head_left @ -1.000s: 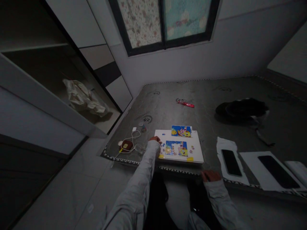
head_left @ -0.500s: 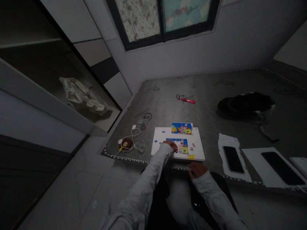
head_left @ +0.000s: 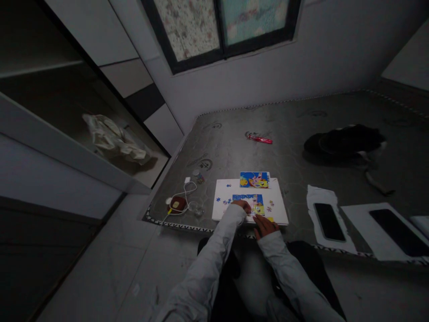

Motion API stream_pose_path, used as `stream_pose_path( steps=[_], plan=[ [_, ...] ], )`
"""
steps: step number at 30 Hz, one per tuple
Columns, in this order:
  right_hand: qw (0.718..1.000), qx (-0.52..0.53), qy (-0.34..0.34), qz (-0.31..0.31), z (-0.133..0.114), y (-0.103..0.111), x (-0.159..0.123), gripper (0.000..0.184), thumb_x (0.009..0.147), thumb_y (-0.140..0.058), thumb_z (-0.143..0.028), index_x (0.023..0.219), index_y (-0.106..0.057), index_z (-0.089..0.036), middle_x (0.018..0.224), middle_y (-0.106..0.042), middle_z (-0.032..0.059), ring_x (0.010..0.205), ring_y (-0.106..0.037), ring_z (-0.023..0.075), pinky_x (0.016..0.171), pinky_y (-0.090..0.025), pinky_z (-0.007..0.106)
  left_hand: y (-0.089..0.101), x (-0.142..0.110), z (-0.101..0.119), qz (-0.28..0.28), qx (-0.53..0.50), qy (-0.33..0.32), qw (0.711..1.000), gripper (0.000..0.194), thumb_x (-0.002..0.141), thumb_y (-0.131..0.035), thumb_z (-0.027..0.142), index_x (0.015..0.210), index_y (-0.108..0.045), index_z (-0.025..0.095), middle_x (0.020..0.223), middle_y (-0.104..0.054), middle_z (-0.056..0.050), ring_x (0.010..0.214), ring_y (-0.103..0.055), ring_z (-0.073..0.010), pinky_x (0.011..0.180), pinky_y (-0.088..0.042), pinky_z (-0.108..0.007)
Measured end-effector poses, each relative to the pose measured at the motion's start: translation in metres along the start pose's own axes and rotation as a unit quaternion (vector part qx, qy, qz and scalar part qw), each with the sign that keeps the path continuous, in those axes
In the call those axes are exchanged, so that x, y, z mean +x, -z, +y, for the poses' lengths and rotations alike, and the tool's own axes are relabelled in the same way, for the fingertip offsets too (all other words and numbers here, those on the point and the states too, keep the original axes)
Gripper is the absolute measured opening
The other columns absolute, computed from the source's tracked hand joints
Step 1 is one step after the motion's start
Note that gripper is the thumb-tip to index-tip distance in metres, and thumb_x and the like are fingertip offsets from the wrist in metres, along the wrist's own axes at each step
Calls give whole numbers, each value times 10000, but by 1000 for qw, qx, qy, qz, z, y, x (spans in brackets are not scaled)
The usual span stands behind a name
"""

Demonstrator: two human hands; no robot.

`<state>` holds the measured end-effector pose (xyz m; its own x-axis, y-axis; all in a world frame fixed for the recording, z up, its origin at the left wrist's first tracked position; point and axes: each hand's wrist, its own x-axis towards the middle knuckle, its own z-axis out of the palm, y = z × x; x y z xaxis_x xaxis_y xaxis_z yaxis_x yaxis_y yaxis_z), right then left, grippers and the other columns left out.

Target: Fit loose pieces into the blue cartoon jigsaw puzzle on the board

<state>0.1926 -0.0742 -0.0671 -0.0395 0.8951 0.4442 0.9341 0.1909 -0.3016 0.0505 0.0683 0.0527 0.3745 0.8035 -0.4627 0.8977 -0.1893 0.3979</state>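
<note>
A partly assembled jigsaw puzzle (head_left: 252, 199) with a blue and yellow cartoon picture lies on a white board (head_left: 280, 197). My left hand (head_left: 244, 205) is over the puzzle's lower left part, fingers curled and close together. What lies between its fingertips is hidden. My right hand (head_left: 266, 225) rests at the board's near edge, fingers apart and reaching to the puzzle's lower edge. Loose puzzle pieces lie on both sides, such as a blue piece (head_left: 218, 199) at left and a pale piece (head_left: 270, 209) at right. A picture card (head_left: 254, 179) lies above the puzzle.
Left of the board are a brown box (head_left: 177, 204), a white cable (head_left: 190, 191), a clear container (head_left: 196, 209) and a small jar (head_left: 196, 173). A red packet (head_left: 260, 139) lies farther back. Right lie a phone (head_left: 329, 222), a second phone (head_left: 397, 232) and a dark bag (head_left: 346, 143).
My right hand has moved up and left from the mattress edge onto the board's near edge, beside my left hand. The left hand has shifted slightly right over the puzzle.
</note>
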Motion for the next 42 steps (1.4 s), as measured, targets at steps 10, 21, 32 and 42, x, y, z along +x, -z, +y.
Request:
stream_pose_path(
  steps=[10,21,32,42],
  plan=[
    [999,-27,-21,-16,-4,-4,-3,527,915,-556,-260,1439,-608,-272,1387,-684,67,1196,-602,265,957,-345,405,-13,-6,-5,51,-35,1,998,251,919,-694,298,1148,-779,239,1119,-808,-48,1072,-731,-195,949,-533,-262],
    [998,-30,-30,-36,-7,1,2,511,929,-515,-241,1430,-617,-259,1388,-680,81,1187,-598,278,957,-343,440,-27,-9,-8,103,-22,-30,994,203,930,-695,299,1098,-771,214,1139,-780,-67,1097,-696,-209,960,-508,-281],
    [999,-5,-21,-31,-9,5,3,492,943,-525,-309,1418,-616,-221,1438,-645,100,1283,-575,255,1016,-324,414,-53,-44,-31,158,12,-30,987,378,1034,-503,303,1377,-656,343,1381,-662,-35,1086,-709,-182,843,-580,-245],
    [990,-63,-48,-115,-14,-4,22,612,908,-490,-155,1487,-552,-341,1434,-643,116,1233,-607,302,1006,-351,507,-71,-60,-28,128,47,-26,990,537,983,-539,225,1485,-546,412,1556,-526,-11,1070,-720,-227,868,-621,-341]
  ],
)
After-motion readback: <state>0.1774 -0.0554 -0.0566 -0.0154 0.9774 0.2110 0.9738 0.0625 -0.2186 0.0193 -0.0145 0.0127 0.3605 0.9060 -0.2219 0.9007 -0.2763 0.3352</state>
